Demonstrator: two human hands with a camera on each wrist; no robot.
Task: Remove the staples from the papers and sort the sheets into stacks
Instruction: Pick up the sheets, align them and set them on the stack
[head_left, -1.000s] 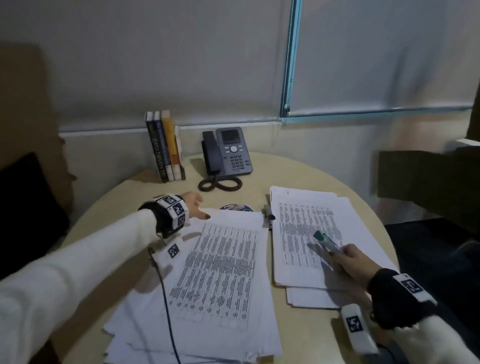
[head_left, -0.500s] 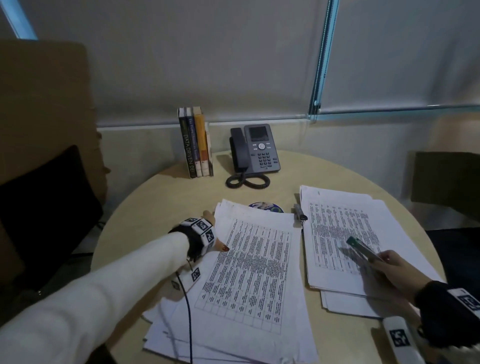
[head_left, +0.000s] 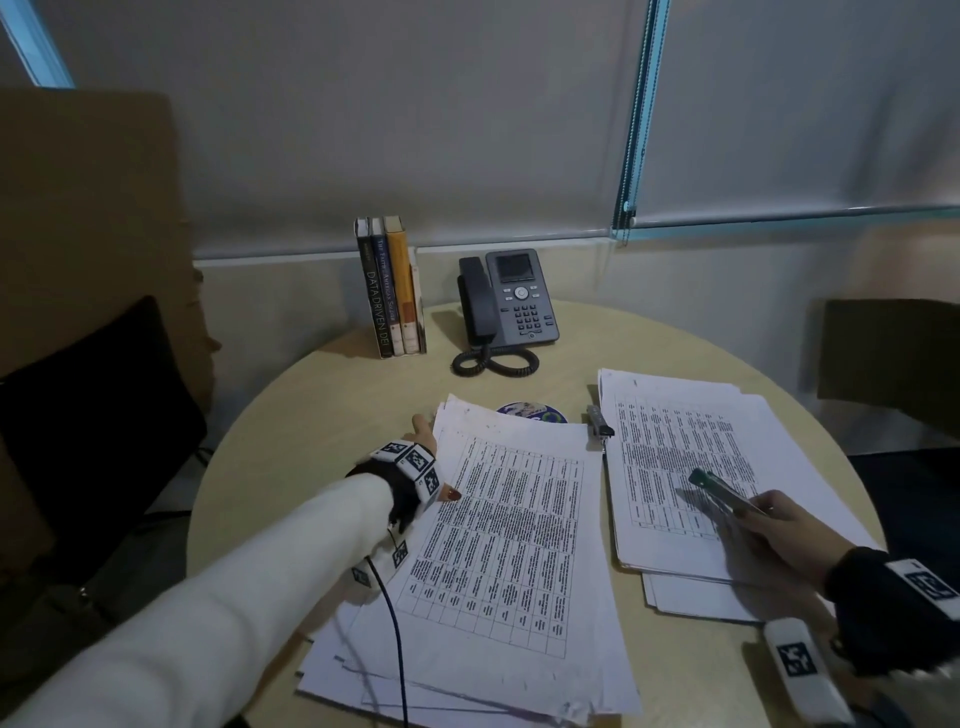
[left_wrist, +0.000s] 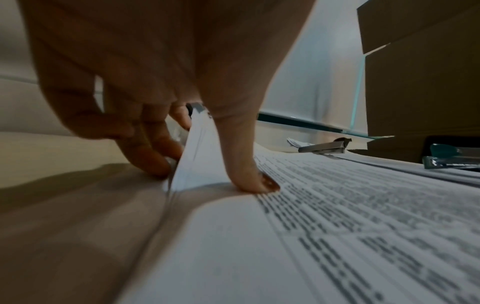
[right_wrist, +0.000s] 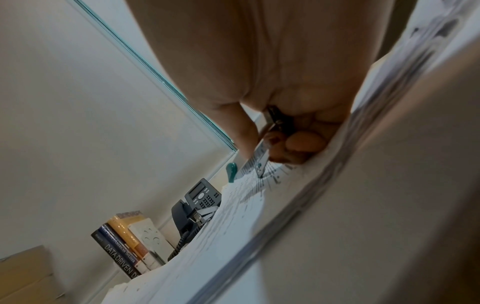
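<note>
Lying at the lower centre of the head view, the left paper stack (head_left: 498, 545) sits on the round worktop (head_left: 291, 441), its sheets fanned unevenly at the bottom edge. The left hand (head_left: 423, 441) grips the stack's upper left edge: the thumb (left_wrist: 249, 174) presses on the printed top sheet while the fingers (left_wrist: 153, 156) curl beneath, pinching several lifted sheets between them. The right paper stack (head_left: 685, 467) lies just beside the first, at centre right. Over it the right hand (head_left: 779, 530) holds a green-tipped staple remover (head_left: 719, 488), fingers curled round its body, the tip resting on or just above the top sheet; which cannot be told. A metal stapler (head_left: 600, 421) lies between the stacks at their upper ends. A disc (head_left: 532, 410) shows partly above the left stack. Further up stand a desk phone (head_left: 511, 301) and a row of books (head_left: 392, 286).
</note>
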